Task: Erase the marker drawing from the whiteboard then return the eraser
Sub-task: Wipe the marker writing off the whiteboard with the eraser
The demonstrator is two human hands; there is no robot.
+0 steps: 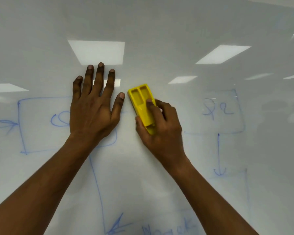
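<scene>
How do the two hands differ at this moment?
The left hand lies flat and spread; the right hand is curled. The left holds nothing; the right grips the yellow eraser. The left covers part of the blue drawing; the right sits over a bare patch between boxes. Both are at the whiteboard.

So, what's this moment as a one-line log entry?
right hand: grips yellow eraser against whiteboard | left hand: flat on whiteboard | blue drawing: not yet erased

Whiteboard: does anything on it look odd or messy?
Only uneven wiping: the right box is faint and smeared, half wiped, while the left box is bold. The right hand grips the yellow eraser.
</scene>
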